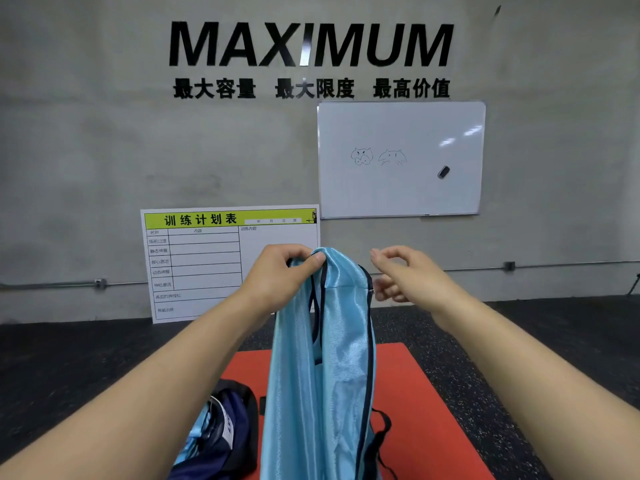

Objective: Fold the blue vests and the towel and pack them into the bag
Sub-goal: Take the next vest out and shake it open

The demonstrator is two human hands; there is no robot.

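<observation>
- Left hand (282,271): I see it raised in front of me, thumb and fingers pinching the top edge of the blue vest (322,368) at one shoulder.
- Blue vest: a shiny light-blue garment with dark trim along its openings; it hangs straight down from the left hand's pinch, bunched into a narrow column, its lower part passing out of view at the bottom edge above the red mat (426,410).
- Right hand (405,275): I see it just beside the vest's other shoulder, fingers loosely curled and spread, holding nothing; its lower fingertips (379,289) lie close to the fabric edge, and I cannot tell whether they touch it.
- Bag (239,427): a dark navy bag lies on the left part of the mat, below my left forearm, its mouth open; light-blue fabric (197,427) shows inside it.
- Floor (86,375): dark speckled surface around the mat.
- Wall (104,133): grey, bearing the black lettering "MAXIMUM"; a whiteboard (401,133) with two small drawings and a dark eraser (443,172) hangs on it, and a chart board with a yellow-green header (207,265) leans below and to the left.
</observation>
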